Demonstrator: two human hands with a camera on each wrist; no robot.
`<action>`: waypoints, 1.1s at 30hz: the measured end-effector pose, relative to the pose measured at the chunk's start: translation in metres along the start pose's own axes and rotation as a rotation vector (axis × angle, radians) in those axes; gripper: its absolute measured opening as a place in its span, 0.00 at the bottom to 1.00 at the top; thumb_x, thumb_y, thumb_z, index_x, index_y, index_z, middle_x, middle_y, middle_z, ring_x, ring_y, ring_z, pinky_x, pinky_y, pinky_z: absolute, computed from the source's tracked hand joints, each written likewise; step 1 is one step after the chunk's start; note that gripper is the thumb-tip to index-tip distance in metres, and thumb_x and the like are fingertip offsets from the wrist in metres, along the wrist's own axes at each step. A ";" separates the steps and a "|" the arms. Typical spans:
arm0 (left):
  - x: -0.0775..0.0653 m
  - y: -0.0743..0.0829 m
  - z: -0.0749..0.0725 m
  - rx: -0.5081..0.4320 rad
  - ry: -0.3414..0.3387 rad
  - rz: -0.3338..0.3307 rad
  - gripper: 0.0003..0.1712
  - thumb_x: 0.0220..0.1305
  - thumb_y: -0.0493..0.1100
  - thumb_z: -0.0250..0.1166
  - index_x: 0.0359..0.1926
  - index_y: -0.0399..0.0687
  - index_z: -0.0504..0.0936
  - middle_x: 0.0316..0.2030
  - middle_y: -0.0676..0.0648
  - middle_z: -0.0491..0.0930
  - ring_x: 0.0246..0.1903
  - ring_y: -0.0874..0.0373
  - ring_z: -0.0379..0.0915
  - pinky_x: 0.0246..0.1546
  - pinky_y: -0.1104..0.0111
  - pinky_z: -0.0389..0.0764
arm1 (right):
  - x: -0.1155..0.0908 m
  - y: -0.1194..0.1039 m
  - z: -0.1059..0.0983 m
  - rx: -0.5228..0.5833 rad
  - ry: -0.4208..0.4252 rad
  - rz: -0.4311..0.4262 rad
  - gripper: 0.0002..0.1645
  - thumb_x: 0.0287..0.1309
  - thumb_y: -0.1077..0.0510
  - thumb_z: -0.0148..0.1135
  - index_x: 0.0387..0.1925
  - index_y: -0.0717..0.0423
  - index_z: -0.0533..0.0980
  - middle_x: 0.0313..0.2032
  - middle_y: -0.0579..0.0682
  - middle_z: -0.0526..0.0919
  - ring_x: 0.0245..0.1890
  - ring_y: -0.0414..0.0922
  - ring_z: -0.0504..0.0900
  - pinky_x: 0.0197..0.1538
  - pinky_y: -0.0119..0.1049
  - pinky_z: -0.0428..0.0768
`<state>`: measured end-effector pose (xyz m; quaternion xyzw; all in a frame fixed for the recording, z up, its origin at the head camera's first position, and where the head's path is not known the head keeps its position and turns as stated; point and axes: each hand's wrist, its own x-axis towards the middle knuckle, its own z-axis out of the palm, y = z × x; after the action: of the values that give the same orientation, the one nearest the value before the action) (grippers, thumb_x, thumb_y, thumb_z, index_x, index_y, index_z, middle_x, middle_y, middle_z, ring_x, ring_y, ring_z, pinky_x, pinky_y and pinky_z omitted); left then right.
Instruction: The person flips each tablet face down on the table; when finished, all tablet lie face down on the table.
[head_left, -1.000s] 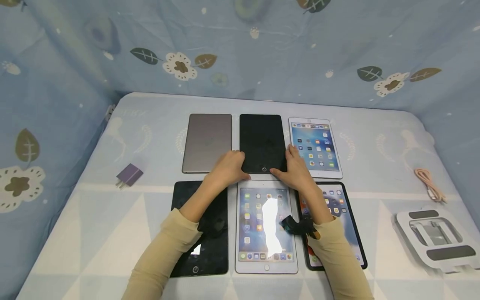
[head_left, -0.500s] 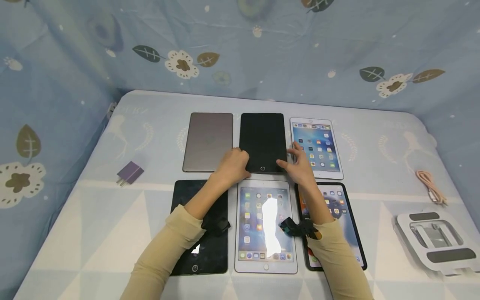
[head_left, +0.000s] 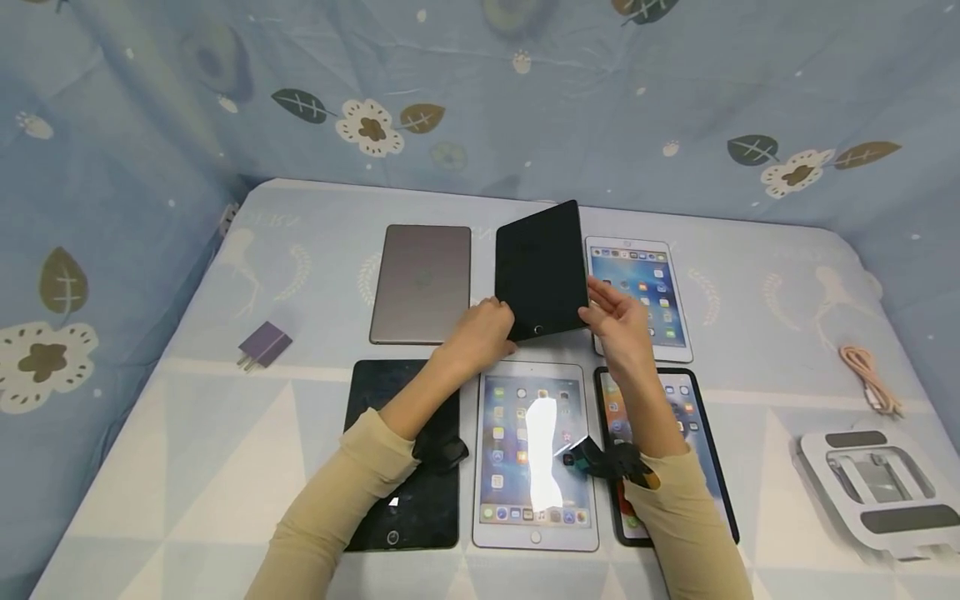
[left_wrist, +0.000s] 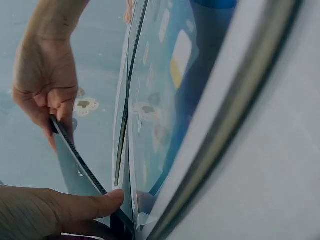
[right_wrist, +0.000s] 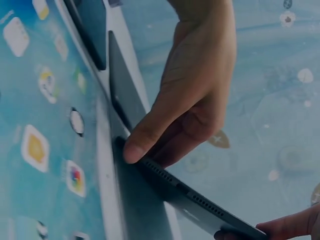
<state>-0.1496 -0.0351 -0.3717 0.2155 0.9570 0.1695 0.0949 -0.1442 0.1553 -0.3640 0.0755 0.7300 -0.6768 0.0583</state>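
Tablet (head_left: pixel 542 271), black, pinched by left hand (head_left: pixel 481 330) at lower-left corner, right hand (head_left: pixel 621 323) at right edge; tilted, higher at right.

A purple plug adapter (head_left: pixel 266 344) lies at left, a white stand (head_left: pixel 892 512) (grey-padded) at right near a coiled cable (head_left: pixel 859 363).

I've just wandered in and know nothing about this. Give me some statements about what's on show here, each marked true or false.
1. The left hand and right hand both hold one black tablet. True.
2. The held tablet lies flat. False: it is tilted, its right side raised.
3. The grey tablet lies with its back facing up. True.
4. The cable is joined to the plug. False: the cable lies coiled far to the right, apart from the plug.
5. A purple plug lies left of all the tablets. True.
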 end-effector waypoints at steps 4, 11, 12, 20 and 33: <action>0.004 0.005 0.002 -0.010 -0.025 0.002 0.24 0.59 0.41 0.69 0.50 0.27 0.78 0.49 0.33 0.79 0.45 0.45 0.79 0.48 0.58 0.80 | -0.003 -0.006 -0.003 0.014 0.007 -0.023 0.31 0.62 0.71 0.50 0.68 0.67 0.61 0.67 0.63 0.67 0.66 0.53 0.69 0.51 0.19 0.76; 0.012 0.013 0.005 -0.019 -0.058 0.035 0.29 0.61 0.42 0.67 0.57 0.25 0.73 0.57 0.30 0.74 0.50 0.43 0.79 0.50 0.60 0.81 | -0.009 -0.016 -0.009 0.005 0.004 -0.079 0.31 0.63 0.72 0.50 0.67 0.70 0.60 0.67 0.64 0.66 0.66 0.55 0.68 0.49 0.18 0.76; 0.012 0.015 0.005 -0.020 -0.062 0.039 0.29 0.61 0.42 0.67 0.57 0.26 0.74 0.57 0.31 0.75 0.50 0.44 0.79 0.50 0.61 0.81 | -0.011 -0.017 -0.010 -0.001 0.008 -0.084 0.30 0.63 0.72 0.50 0.67 0.70 0.61 0.67 0.64 0.66 0.66 0.55 0.68 0.48 0.17 0.76; 0.017 0.024 0.006 -0.060 -0.080 0.052 0.15 0.60 0.43 0.68 0.41 0.34 0.79 0.41 0.39 0.81 0.38 0.50 0.80 0.39 0.64 0.80 | -0.016 -0.025 -0.014 -0.024 0.018 -0.130 0.30 0.62 0.73 0.52 0.66 0.70 0.63 0.67 0.63 0.67 0.66 0.55 0.69 0.56 0.22 0.73; 0.026 0.032 0.012 -0.049 -0.096 0.074 0.24 0.62 0.47 0.66 0.53 0.35 0.77 0.46 0.42 0.81 0.43 0.52 0.80 0.44 0.63 0.79 | -0.021 -0.030 -0.016 -0.099 0.025 -0.172 0.29 0.63 0.70 0.52 0.66 0.69 0.63 0.67 0.62 0.67 0.64 0.56 0.71 0.52 0.17 0.74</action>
<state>-0.1580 0.0067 -0.3737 0.2564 0.9382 0.1856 0.1398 -0.1294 0.1686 -0.3292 0.0182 0.7671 -0.6412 -0.0056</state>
